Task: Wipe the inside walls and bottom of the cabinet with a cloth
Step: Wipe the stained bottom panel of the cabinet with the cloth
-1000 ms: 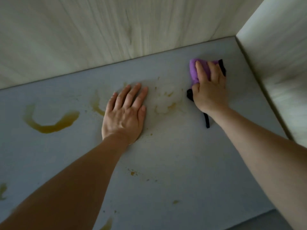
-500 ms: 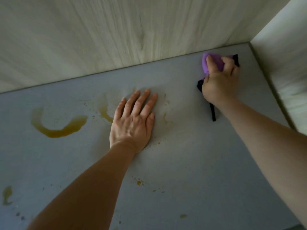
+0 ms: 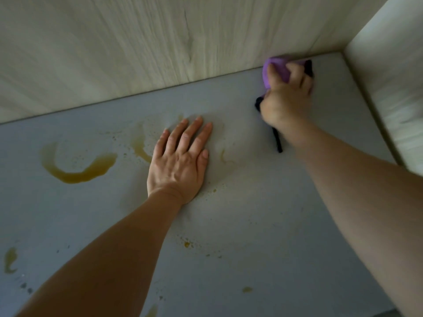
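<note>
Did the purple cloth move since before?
Yes. The purple cloth slid away from the stains toward the back wall, into the far right corner.

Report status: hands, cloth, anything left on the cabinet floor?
Right hand grips purple cloth at back wall. Left hand flat on floor. Yellow-brown curved stain unwiped.

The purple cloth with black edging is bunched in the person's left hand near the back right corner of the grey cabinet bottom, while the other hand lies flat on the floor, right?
Not quite. The head view shows the purple cloth with black edging gripped by the right hand, near the back right corner of the grey cabinet bottom. It is the left hand that lies flat on the floor.
</note>
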Demonstrator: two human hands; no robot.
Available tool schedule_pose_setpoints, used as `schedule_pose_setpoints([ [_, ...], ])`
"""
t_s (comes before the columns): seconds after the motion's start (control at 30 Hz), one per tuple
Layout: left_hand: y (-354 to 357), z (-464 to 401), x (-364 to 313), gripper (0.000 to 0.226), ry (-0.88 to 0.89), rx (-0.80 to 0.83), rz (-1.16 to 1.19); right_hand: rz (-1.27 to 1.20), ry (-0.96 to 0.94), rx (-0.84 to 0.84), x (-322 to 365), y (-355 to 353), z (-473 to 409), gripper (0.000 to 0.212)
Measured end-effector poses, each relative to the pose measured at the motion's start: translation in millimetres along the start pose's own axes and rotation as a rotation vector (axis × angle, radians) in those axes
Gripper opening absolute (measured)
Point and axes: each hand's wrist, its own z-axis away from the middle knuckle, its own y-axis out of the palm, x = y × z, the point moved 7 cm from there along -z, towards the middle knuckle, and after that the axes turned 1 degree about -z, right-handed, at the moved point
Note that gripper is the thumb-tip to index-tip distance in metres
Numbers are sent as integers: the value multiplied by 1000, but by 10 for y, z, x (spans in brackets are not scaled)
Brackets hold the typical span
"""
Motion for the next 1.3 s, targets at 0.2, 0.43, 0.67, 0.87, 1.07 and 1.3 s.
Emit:
schedule_pose_setpoints([
  [0.2, -13, 1, -19, 53, 11, -2, -17, -125, -470, 114, 862, 280, 436, 64],
  [0.43, -7, 8, 0, 53, -7, 20, -3, -71, -288, 52, 251, 185, 224, 58],
  [0.67, -16, 8, -5, 54, -1, 31, 4, -88, -576, 91, 646, 269, 730, 63],
  [0.87, -11, 9, -23, 54, -1, 26, 25, -37, -280, 4, 101, 89, 275, 71],
  [1.07, -4, 14, -11, 54, 5, 30, 41, -76, -281, 27, 355, 166, 844, 67],
  [1.3, -10, 17, -11, 55, 3, 41, 35, 23, -435, 82, 348, 237, 942, 58],
])
